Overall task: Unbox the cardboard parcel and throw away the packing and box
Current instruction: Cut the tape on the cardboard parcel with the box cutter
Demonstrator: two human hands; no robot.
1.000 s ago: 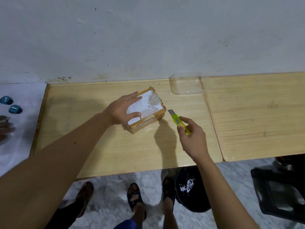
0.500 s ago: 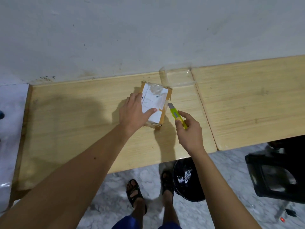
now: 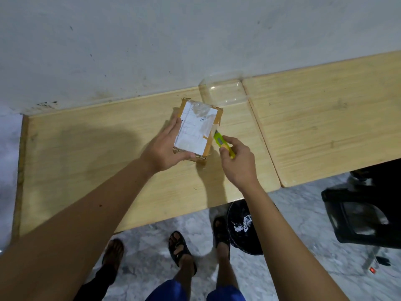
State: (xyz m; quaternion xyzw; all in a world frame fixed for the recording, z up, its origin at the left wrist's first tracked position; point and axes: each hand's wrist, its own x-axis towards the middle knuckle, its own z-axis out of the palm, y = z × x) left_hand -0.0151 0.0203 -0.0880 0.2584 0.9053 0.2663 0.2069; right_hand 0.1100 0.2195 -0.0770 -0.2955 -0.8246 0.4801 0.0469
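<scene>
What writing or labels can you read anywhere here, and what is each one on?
None can be read.
White shipping label on the cardboard parcel: faint printed lines and dark marks, too blurred to read.
Yellow-green box cutter: no marking can be made out.
Scraps in the black bin: white paper, no legible text.

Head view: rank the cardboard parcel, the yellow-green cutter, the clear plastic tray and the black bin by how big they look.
1. Black bin, though the table edge and right arm hide part of it.
2. Cardboard parcel and clear plastic tray: too alike to rank.
3. Yellow-green cutter, partly hidden in the right hand.
</scene>
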